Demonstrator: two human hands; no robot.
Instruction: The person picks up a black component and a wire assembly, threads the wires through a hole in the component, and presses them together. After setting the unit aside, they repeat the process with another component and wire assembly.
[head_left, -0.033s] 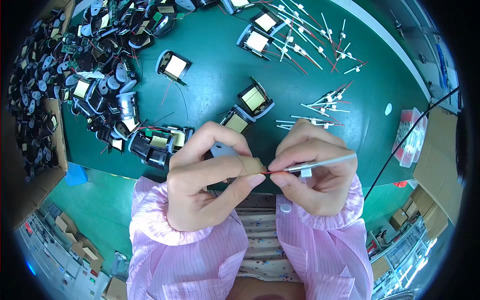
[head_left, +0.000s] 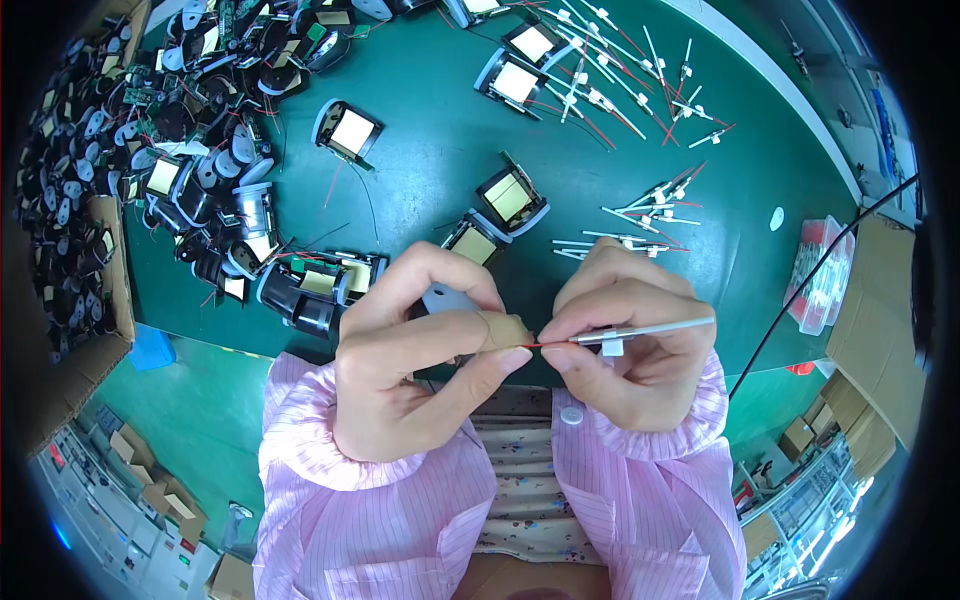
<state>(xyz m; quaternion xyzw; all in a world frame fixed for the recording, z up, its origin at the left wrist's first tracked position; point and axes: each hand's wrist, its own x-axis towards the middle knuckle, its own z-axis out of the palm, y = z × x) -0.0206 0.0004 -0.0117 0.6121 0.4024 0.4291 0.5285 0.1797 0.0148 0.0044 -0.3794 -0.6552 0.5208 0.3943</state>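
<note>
My left hand [head_left: 420, 355] is closed, thumb and index finger pinching the end of a short red wire [head_left: 536, 345]. A tan wrap covers its index fingertip. Behind those fingers shows a light grey plastic piece [head_left: 446, 299], mostly hidden, so I cannot tell whether the hand grips it. My right hand [head_left: 630, 345] is closed too, its thumb and fingers pinching a thin white rod [head_left: 660, 328] with a metal sleeve and a small white tab [head_left: 612, 346]. The red wire runs between both hands' fingertips. Just beyond them lies a black-and-grey housing [head_left: 474, 243] with a pale yellow pad.
On the green table [head_left: 420, 130], similar housings [head_left: 348, 132] lie scattered, heaped at left beside a full cardboard box [head_left: 115, 270]. White rods with red wires [head_left: 655, 210] lie at right. A clear plastic box [head_left: 822, 275] stands by the right edge, with a black cable [head_left: 800, 290] crossing it.
The free end of the white rod has dipped slightly in my right hand. Both hands otherwise keep their places.
</note>
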